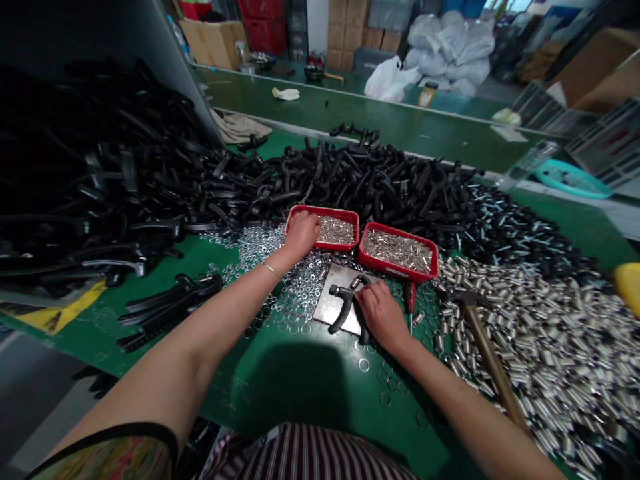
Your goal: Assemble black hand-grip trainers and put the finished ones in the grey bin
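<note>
My left hand (301,233) reaches into the left red tray (300,212) of small silver parts, fingers curled down into them; what they pinch is hidden. My right hand (377,308) rests on a black curved handle piece (344,308) lying on a small steel plate (330,300), fingers closed around its right end. A second red tray (400,269) of silver sleeves sits just beyond the right hand. Loose metal rings (295,293) are scattered around the plate on the green table.
A big heap of black handles (150,187) fills the left and back. Silver tubes (550,333) cover the right side, with a wooden-handled hammer (487,353) lying on them. A red-handled screwdriver (410,300) lies by the plate. Boxes and bags stand behind.
</note>
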Demonstrator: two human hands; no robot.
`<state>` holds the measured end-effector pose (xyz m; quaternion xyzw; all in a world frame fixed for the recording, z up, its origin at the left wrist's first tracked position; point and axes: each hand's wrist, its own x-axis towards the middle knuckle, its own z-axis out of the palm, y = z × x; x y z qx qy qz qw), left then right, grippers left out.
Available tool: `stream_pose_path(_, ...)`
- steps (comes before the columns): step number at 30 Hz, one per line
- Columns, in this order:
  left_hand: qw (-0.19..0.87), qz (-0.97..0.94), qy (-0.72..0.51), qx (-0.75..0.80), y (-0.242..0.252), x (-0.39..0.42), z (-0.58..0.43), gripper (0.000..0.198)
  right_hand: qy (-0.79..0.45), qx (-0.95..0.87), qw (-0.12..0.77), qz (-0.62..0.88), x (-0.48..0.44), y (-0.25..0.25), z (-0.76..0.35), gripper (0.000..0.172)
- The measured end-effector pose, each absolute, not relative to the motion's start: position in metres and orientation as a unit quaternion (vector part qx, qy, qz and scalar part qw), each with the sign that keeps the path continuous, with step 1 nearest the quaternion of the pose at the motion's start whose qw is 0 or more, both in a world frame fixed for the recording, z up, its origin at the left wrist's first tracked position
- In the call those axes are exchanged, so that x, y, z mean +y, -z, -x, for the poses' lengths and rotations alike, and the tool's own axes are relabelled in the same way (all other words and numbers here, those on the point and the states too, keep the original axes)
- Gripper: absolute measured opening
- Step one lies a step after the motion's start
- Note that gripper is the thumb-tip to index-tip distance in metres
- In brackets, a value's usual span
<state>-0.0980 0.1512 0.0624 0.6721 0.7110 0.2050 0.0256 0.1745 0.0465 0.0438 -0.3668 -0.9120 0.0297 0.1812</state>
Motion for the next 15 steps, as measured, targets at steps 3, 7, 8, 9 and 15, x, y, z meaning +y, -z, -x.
stream_pose_path(3, 0.024, -0.658, -0.191, 0.728, -0.063, 0.151, 0.097, 0.024, -0.053, -0.905, 0.195, 0.374, 0.046, -0.045, -0.173, 0.025)
stream_pose_path(7, 0.031, -0.654, -0.175, 0.736, -0.065, 0.152, 0.097, 0.023, -0.138, -0.893, 0.218, 0.369, 0.052, -0.051, -0.169, 0.019)
stream_pose_path(8, 0.033, -0.653, -0.173, 0.736, -0.066, 0.152, 0.097, 0.022, -0.172, -0.888, 0.221, 0.364, 0.054, -0.054, -0.171, 0.016)
stream_pose_path(9, 0.035, -0.654, -0.173, 0.736, -0.066, 0.152, 0.097, 0.022, -0.206, -0.881, 0.226, 0.361, 0.057, -0.057, -0.176, 0.013)
stream_pose_path(15, 0.017, -0.63, -0.221, 0.744, -0.06, 0.15, 0.095, 0.023, -0.087, -0.804, 0.273, 0.521, 0.047, -0.067, -0.29, 0.026)
